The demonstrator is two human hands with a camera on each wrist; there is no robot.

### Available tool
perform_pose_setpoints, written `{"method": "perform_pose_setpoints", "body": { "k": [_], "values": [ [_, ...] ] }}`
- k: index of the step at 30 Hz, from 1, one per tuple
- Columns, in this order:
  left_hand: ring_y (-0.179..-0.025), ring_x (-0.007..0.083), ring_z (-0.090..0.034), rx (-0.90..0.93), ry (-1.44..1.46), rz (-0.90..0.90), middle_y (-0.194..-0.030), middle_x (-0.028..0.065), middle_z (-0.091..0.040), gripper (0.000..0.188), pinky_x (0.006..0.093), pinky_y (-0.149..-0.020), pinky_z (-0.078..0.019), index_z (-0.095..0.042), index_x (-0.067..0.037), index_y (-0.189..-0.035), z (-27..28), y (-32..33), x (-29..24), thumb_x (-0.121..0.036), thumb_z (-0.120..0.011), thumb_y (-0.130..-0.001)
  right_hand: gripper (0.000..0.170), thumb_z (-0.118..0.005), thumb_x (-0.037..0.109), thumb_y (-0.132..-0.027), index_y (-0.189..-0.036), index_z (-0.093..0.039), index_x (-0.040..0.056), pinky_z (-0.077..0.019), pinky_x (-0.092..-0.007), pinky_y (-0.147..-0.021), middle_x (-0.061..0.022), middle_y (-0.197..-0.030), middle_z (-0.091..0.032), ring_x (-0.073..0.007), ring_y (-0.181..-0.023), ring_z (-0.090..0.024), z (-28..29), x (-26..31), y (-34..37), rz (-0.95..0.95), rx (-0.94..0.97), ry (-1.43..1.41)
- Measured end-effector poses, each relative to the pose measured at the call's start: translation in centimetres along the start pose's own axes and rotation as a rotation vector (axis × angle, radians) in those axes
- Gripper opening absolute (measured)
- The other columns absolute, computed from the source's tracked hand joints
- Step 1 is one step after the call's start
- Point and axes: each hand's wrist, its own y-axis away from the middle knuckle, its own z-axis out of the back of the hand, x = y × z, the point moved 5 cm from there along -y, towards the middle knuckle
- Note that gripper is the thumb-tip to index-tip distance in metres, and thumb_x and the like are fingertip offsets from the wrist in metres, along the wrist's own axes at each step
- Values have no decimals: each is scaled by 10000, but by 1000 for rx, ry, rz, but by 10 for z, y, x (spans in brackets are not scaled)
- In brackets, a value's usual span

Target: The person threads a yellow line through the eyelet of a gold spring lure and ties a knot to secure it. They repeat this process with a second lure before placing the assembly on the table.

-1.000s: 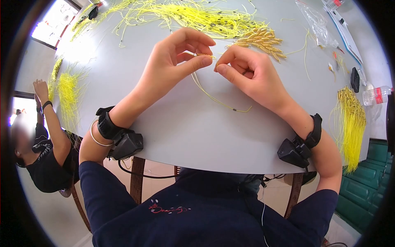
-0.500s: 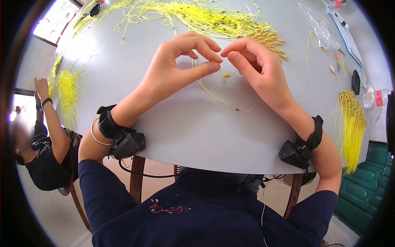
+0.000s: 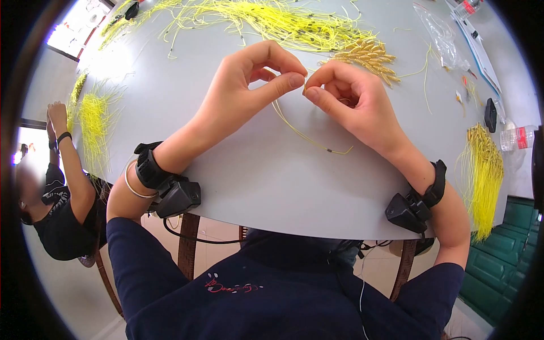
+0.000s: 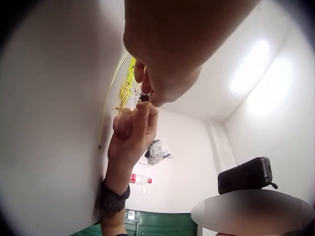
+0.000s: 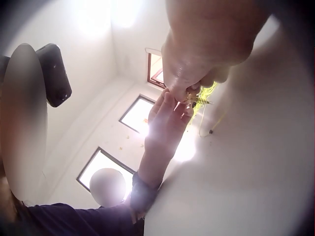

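Note:
My left hand (image 3: 243, 85) pinches a thin yellow line with thumb and forefinger. Out of that hand a length of the line (image 3: 290, 126) curves down to a small dark bead (image 3: 328, 151) near its end. Right against the left fingertips, my right hand (image 3: 351, 96) is curled in a pinch of its own. A gold coil spring (image 5: 202, 101) sticks out from under the right fingers in the right wrist view; the left wrist view also has the spring (image 4: 124, 110) by the right hand. From above, the fingers hide the spot where line and spring meet.
Beyond the hands lie a pile of gold springs (image 3: 368, 58) and a tangle of yellow lines (image 3: 272, 22). At right are a bundle of lines with springs (image 3: 484, 175), a plastic bottle (image 3: 517, 138) and a black object (image 3: 490, 115). Another person (image 3: 65, 209) sits at left.
The hands came together slightly rightward, and a small gold piece showed hanging between them half a second ago. Now the right fingers have curled in and cover it; the line's end shifted slightly right.

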Motion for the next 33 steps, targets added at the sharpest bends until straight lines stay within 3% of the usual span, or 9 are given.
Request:
{"method": "perform_pose_setpoints", "body": {
  "k": [9, 24, 33],
  "values": [
    [-886, 67, -529, 9, 99, 72, -918, 7, -553, 139, 210, -743, -441, -539, -40, -958, -2, 2, -2, -67, -612, -843, 89, -594, 70, -830, -788, -547, 8, -291, -209, -451, 3, -548, -477, -42, -480, -384, 1, 5, 0, 7, -14, -27],
    [-898, 68, -535, 48, -4, 32, -927, -7, -545, 199, 214, -742, -434, -505, -51, -990, -6, 2, -5, -94, -623, -835, 119, -601, 85, -828, -791, -516, 11, -267, -234, -444, -15, -492, -431, -73, -457, -350, -2, 4, 2, 36, 9, 29],
    [-803, 43, -486, 28, 106, 50, -903, -6, -525, 210, 196, -693, -418, -447, -62, -1008, -8, 3, 6, -50, -578, -844, 103, -553, 92, -869, -828, -509, 9, -309, -215, -461, -15, -612, -520, -54, -507, -410, 1, 6, 1, 45, -69, -55]
  ]
}}
